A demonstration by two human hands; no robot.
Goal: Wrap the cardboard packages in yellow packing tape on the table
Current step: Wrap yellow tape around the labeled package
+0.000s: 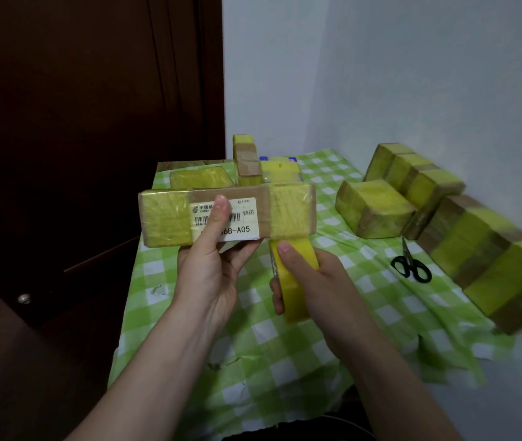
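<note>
Left hand (212,272) grips the cardboard package (288,214) mid-span (thumb on its label (240,231)); it looks stiff and light. Right hand (323,281) curls round the tape roll (293,303).

**Clothed table: taped packages and scissors**

Table covered by a crumpled green-and-white checked cloth (285,361); a strip of bare wooden tabletop (186,164) shows at the far left corner. Right side, along the wall: a row of yellow-taped cardboard blocks (412,173), then a long yellow-banded cardboard package (491,262). One short yellow-taped block (374,208) sits just in front of the row. Black-handled scissors (410,265) lie near the long package. Far left: a flat yellow-taped package (201,178).
</note>
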